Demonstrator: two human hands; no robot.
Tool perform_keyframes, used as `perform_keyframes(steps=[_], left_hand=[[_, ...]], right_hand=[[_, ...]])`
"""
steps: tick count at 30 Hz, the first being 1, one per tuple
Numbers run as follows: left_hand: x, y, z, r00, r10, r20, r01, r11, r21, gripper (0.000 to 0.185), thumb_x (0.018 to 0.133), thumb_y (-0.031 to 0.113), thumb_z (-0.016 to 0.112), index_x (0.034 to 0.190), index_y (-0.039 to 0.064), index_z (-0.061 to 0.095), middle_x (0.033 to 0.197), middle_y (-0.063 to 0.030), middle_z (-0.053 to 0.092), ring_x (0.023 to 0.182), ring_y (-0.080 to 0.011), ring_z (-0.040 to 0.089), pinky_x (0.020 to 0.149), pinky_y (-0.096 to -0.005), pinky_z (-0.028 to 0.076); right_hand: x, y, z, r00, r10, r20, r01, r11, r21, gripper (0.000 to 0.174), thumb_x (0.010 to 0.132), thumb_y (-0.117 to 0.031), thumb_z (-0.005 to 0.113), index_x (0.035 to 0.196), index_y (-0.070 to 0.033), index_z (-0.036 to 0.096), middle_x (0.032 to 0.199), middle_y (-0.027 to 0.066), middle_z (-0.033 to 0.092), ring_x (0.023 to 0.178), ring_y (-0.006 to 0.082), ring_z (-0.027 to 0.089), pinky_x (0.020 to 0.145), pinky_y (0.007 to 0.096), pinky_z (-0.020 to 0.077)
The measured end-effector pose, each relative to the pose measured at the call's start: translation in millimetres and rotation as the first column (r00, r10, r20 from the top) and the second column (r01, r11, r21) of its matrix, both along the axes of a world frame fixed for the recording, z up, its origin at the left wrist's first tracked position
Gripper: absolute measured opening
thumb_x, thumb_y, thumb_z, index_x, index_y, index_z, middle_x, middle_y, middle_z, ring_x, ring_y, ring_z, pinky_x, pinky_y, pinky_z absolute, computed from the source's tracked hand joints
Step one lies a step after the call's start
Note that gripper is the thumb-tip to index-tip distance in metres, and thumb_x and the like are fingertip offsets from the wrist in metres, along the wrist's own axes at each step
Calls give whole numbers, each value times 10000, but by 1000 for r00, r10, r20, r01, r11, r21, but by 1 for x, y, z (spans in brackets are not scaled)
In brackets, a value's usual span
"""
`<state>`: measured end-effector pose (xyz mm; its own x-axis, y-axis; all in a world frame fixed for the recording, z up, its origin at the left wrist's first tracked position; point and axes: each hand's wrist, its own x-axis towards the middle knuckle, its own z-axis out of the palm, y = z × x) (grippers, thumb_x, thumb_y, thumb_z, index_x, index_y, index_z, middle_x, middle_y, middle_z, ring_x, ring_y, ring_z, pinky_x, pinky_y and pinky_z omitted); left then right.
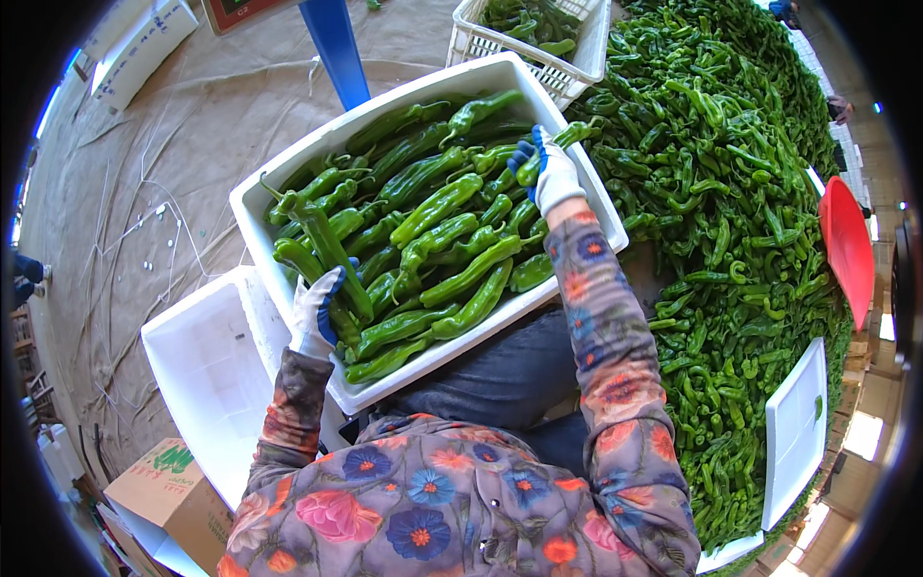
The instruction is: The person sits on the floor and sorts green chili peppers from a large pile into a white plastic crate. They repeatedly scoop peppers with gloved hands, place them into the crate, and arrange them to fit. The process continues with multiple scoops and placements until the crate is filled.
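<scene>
A white foam box (433, 375) full of long green peppers (436, 209) lies before me, tilted in the view. My left hand (317, 310), in a white glove with blue fingers, holds green peppers (328, 245) at the box's left end; some of its fingers are hidden behind them. At the right end, over the box wall, my right hand (549, 167), gloved the same way, is closed around green peppers (575, 134). Part of what it grips is hidden by the glove.
A large heap of green peppers (721, 216) spreads on the right, with a red scoop-like object (847, 252) and a foam lid (795, 436). A plastic crate (530, 54) stands ahead. Another foam box (209, 346) and a cardboard carton (169, 490) are at left. A blue post (335, 50) rises ahead.
</scene>
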<state>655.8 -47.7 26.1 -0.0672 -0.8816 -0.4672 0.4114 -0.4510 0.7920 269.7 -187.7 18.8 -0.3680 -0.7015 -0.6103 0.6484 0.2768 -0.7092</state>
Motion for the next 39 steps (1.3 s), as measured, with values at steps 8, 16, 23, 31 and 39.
perform_keyframes(steps=[8,16,23,31,39], left_hand=[[-18,-12,10,1000,-31,1,31,999,45,440,900,98,622,1309,14,483,1117,-151,672,932,-219,668,835,-363,565],[-22,-10,14,999,-40,-37,41,998,37,444,900,113,621,1310,8,489,1124,-145,672,975,-215,660,858,-358,554],[-27,-8,10,996,-66,-57,70,995,72,454,899,114,623,1315,6,477,1144,-153,659,965,-225,657,854,-362,555],[-31,-1,12,996,-73,-46,76,995,71,448,912,109,602,1327,16,461,1153,-164,654,973,-244,658,849,-377,561],[-34,-3,9,995,-84,-58,88,993,76,458,913,98,597,1340,17,453,1142,-170,657,969,-261,666,849,-388,564]], right_hand=[[-23,-8,48,633,147,-760,-447,871,-204,366,852,-138,688,1195,-68,579,885,-1,609,726,80,543,645,226,454],[-27,-47,40,-702,97,-706,-559,540,629,484,764,-13,599,1212,-188,649,1200,127,644,1180,279,573,1072,385,382],[24,-59,38,-309,650,-694,-427,558,712,677,866,-546,569,1397,-138,467,1285,167,608,1179,316,590,1027,394,421],[59,-88,44,-85,699,-710,-380,637,671,744,855,-558,551,1439,-120,406,1306,177,592,1220,311,564,1061,401,392],[26,-66,27,41,474,-880,-399,815,420,421,913,-349,504,1268,-155,620,1265,183,603,1182,341,575,1046,387,423]])
